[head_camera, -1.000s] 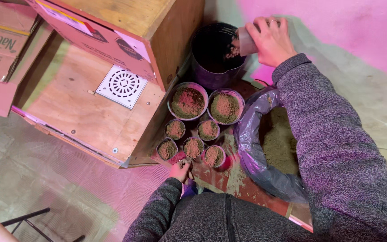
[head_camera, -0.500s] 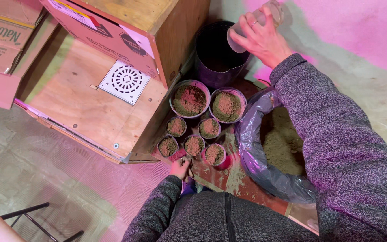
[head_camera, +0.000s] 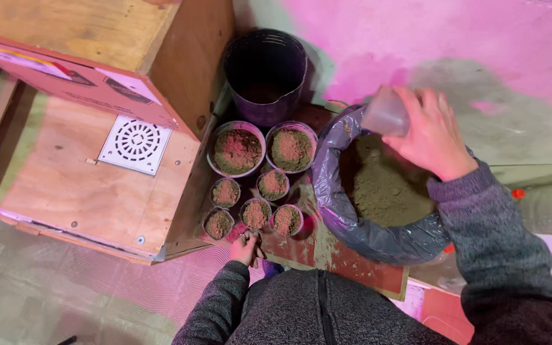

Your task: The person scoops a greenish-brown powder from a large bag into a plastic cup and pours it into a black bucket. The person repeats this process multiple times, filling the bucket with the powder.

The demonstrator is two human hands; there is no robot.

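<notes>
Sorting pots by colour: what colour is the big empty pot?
Black, or very dark, the big empty pot in the head view.

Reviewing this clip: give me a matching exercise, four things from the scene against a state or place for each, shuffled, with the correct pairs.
Things:
1. clear plastic cup
2. tall black pot
3. rolled-down grey bag
4. white round-patterned vent grille

States or places:
A. set into the wooden box panel
B. held in the right hand
C. no soil showing inside, standing behind the filled pots
D. open, holding loose soil

Pairs: 1-B, 2-C, 3-D, 4-A
</notes>
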